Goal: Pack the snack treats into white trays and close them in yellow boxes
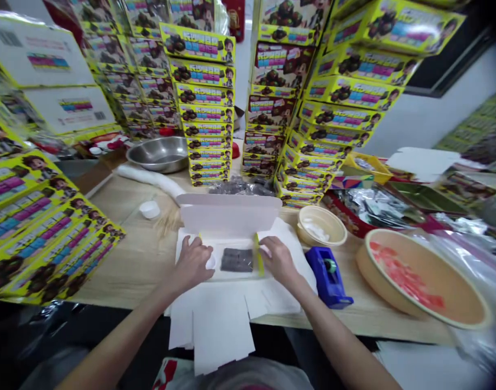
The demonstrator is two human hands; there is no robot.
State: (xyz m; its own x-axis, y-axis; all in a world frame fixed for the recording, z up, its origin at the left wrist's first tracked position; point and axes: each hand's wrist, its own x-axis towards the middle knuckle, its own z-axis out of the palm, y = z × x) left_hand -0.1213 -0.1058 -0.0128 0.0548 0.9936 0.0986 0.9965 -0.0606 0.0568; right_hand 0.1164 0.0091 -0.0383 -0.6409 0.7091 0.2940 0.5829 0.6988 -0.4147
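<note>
A cardboard box with a white inside lies unfolded in front of me, its long flap standing up at the back. Inside it rests a dark packet in clear plastic. My left hand has its fingers curled over the box's left side, beside a small white round piece that it partly hides. On the right, my right hand pinches the side flap, whose yellow outer edge shows. More white flattened cardboard lies underneath and hangs over the table's front edge.
A blue tape dispenser stands at right, near a cream bowl and a large basin of red packets. Tall stacks of yellow boxes rise behind. A metal bowl sits back left; flat yellow boxes are stacked left.
</note>
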